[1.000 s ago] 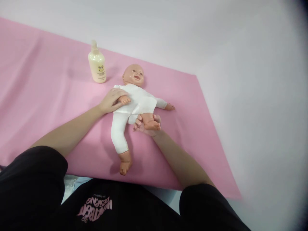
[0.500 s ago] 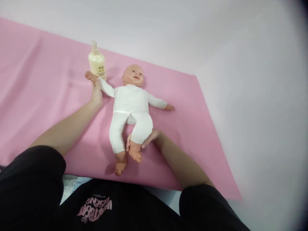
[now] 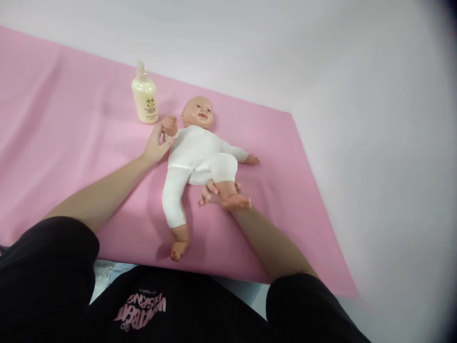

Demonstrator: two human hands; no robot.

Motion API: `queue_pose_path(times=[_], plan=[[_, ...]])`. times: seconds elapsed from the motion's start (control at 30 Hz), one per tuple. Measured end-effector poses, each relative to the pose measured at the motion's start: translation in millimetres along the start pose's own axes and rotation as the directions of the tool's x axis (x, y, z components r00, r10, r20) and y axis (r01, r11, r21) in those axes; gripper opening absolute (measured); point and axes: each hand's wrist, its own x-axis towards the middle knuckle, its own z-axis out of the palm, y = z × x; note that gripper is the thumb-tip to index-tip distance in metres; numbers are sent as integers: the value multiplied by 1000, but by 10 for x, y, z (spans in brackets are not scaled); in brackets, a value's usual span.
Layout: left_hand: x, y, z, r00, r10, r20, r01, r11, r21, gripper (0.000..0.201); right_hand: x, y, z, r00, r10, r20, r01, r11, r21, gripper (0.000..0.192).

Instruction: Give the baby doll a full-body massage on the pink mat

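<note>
A baby doll (image 3: 196, 147) in white cloth lies on its back, head away from me. My left hand (image 3: 157, 144) is closed round the doll's forearm, on the left of its body, and holds that arm bent upward beside the shoulder. Under the bent leg on the right, my right hand (image 3: 210, 193) grips the lower leg near the ankle, with the palm partly hidden behind it. The doll's other leg (image 3: 174, 200) lies straight toward me, and its other arm (image 3: 233, 151) stretches out to the right.
A pump bottle (image 3: 145, 97) of pale yellow liquid stands left of the doll's head. A pink sheet (image 3: 285, 190) covers the table, with its edges at the right and near my body. Behind it is a pale wall (image 3: 250, 43).
My left hand has brought the doll's arm in from outstretched to bent near its shoulder. My right hand has raised the leg, bending its knee up toward the belly and rightward.
</note>
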Motion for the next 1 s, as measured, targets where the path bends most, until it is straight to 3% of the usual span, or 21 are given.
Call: queue_pose_path(times=[0.1, 0.17, 0.3, 0.47, 0.57, 0.63, 0.73, 0.83, 0.9, 0.93, 1.0], plan=[[-6, 225, -16, 962, 142, 231, -169, 981, 99, 65, 14, -93, 63, 957, -165, -240, 170, 985, -2, 53], [3, 308, -27, 916, 209, 343, -260, 959, 112, 60, 35, -153, 130, 907, -174, -383, 182, 983, -16, 48], [9, 343, -32, 894, 256, 367, -316, 942, 111, 56, 53, -188, 194, 885, -154, -439, 134, 988, -74, 47], [-24, 273, 1, 960, 176, 219, -202, 974, 103, 59, 48, -102, 140, 946, -127, -297, 90, 987, -135, 57], [-11, 103, 29, 999, 38, 28, -38, 999, -26, 64, 52, -20, 89, 990, -89, -105, 72, 985, -153, 63], [18, -63, 26, 993, -91, -80, 79, 987, -141, 69, 60, 11, 72, 1000, -28, 8, 29, 982, -189, 66], [74, -279, -20, 924, -319, -212, 250, 921, -297, 70, 89, -25, 101, 972, 175, 158, -119, 942, -312, 67], [118, -332, -65, 782, -556, -281, 387, 787, -481, 53, 136, -135, 180, 865, 432, 254, -260, 820, -510, 62], [131, -284, -74, 718, -632, -291, 415, 725, -550, 45, 164, -201, 227, 838, 485, 252, -274, 772, -574, 59], [131, -252, -74, 714, -635, -297, 412, 723, -555, 42, 173, -222, 240, 841, 477, 255, -263, 772, -579, 58], [122, -200, -74, 750, -588, -302, 394, 764, -511, 41, 176, -230, 230, 837, 462, 293, -240, 791, -562, 58]])
